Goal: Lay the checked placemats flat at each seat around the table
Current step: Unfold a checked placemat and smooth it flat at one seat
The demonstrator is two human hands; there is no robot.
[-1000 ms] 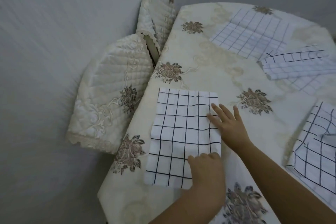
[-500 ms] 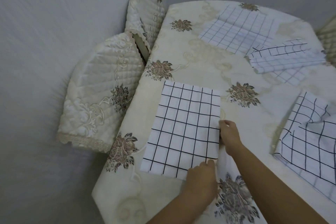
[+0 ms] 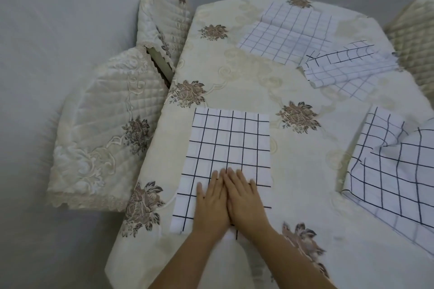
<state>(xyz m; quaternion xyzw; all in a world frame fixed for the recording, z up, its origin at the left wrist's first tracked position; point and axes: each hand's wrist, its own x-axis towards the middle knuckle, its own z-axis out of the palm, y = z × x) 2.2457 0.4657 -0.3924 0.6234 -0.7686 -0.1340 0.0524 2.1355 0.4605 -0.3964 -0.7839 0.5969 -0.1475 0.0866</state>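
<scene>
I see the fingers of both hands extended and held close together, palms down, gripping nothing. The left hand (image 3: 211, 202) and the right hand (image 3: 244, 199) lie side by side, touching along their inner edges, pressed flat on the near end of the checked placemat (image 3: 225, 148). This placemat is spread flat near the left edge of the table (image 3: 258, 82), in front of the nearer quilted chair (image 3: 103, 138). Its long axis runs from the near table edge away from me, toward the table centre, tilted slightly to the right at the far end; its short edges are the near and far ones. A second quilted chair (image 3: 162, 21) stands beyond the first, leaning against the table rim. The tablecloth is cream with brown flower motifs; one flower motif (image 3: 298, 116) lies just beside the placemat's far right corner. To the right, a crumpled placemat (image 3: 394, 171) with bold dark lines lies rumpled near the right border of the view, well apart from the hands. At the far side, a fine-checked placemat (image 3: 288, 33) lies flat, and a folded placemat (image 3: 347, 65) lies just right of it. A third chair back (image 3: 415, 37) shows at the far right.
</scene>
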